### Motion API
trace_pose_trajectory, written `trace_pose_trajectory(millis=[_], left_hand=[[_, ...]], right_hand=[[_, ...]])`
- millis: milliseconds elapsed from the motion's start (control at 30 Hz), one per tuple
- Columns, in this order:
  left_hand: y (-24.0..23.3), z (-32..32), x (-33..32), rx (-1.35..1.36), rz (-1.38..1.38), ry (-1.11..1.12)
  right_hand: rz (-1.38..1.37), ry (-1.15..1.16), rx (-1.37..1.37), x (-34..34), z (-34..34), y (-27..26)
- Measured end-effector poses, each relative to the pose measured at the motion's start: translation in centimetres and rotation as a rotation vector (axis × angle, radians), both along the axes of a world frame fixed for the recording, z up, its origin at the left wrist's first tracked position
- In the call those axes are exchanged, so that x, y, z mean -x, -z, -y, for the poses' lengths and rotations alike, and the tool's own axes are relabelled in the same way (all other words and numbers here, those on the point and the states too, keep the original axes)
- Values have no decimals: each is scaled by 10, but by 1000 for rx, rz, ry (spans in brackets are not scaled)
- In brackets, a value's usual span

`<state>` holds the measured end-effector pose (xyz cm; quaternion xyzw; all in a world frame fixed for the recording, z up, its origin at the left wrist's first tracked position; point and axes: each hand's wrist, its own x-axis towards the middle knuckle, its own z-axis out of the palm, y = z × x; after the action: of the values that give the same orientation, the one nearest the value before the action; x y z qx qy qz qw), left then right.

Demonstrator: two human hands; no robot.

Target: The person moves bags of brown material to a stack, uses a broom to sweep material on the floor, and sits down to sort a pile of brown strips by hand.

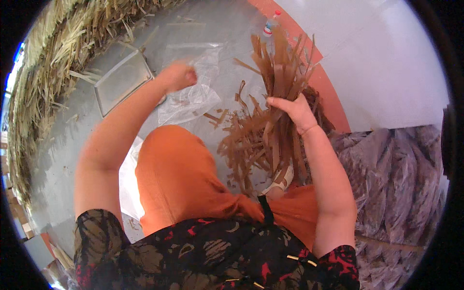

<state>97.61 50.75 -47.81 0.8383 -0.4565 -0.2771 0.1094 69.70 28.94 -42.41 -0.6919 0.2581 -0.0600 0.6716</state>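
My right hand (295, 110) grips a thick bundle of flat brown dried strips (281, 81) around its middle, thumb across the near side. The strips fan out above the hand and hang down below it. My left hand (180, 77) is raised over a clear plastic bag (197, 96), its fingers curled in. It is blurred, and nothing shows between its fingers. A loose heap of brown strips (244, 139) lies on the floor below and left of the bundle.
A shallow metal tray (123, 81) lies beyond my left forearm. Pale dried stalks (69, 54) are piled along the left. A capped plastic bottle (270, 24) stands near the wall. Wrapped dark bundles (391, 185) lie at right. My orange-clad knee (174, 163) rises between my arms.
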Motion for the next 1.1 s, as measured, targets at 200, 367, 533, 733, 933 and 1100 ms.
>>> trace_pose_trajectory(millis=[200, 367, 533, 733, 933, 1100], left_hand=[[230, -83, 10, 173, 294, -95], [242, -37, 34, 124, -428, -574], [208, 4, 30, 432, -621, -941], [158, 20, 39, 737, -319, -568], [148, 16, 65, 485, -88, 46], [147, 13, 67, 618, -496, -127]], right_hand=[[-302, -51, -62, -10, 4, 100], [-350, -187, -139, -36, -29, 157], [-431, -308, 168, -57, -41, 234], [-826, -504, 496, -76, -53, 229], [-549, -390, 307, -104, -34, 250], [-378, -398, 88, -141, -44, 272]])
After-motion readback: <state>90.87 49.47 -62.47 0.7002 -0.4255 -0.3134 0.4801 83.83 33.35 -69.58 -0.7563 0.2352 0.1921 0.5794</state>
